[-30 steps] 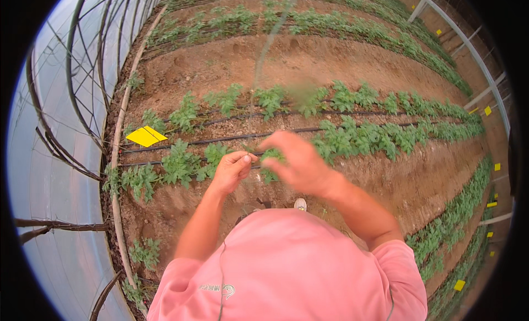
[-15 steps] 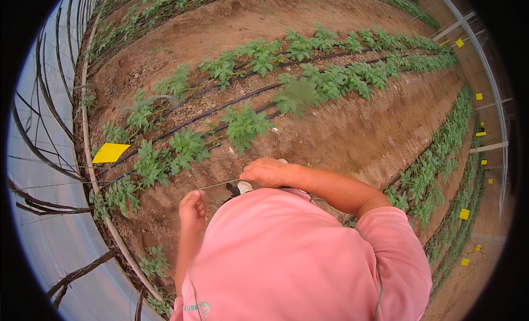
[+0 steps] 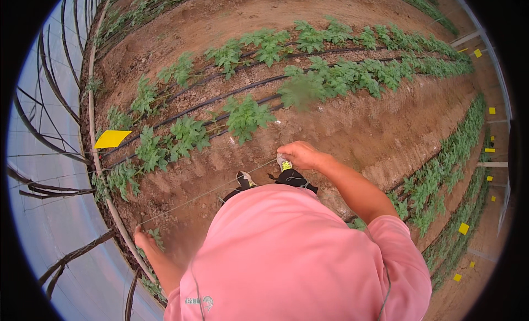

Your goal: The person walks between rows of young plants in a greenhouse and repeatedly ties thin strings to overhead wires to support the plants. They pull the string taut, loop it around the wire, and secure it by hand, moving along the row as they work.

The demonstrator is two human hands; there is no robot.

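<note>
A thin pale string (image 3: 193, 200) runs taut on a slant between my two hands, above the soil. My left hand (image 3: 143, 241) is low at the left, near the pipe along the bed's end, its fingers closed on one end of the string. Higher up and to the right, above my shoes, my right hand (image 3: 300, 154) pinches the string between thumb and fingers. Just beyond the string grows a leafy green plant (image 3: 247, 118), one of a row. My right shoe (image 3: 285, 162) shows partly beneath the right hand.
Black drip hoses (image 3: 220, 95) run along the planted bed. A yellow card (image 3: 112, 138) hangs at the left, beside a long pale pipe (image 3: 95, 128) and the plastic greenhouse wall (image 3: 55, 233). Another plant row (image 3: 441, 172) lines the right side.
My hands have moved apart: the left went left and down, the right went right and slightly up. A longer stretch of string now spans between them.
</note>
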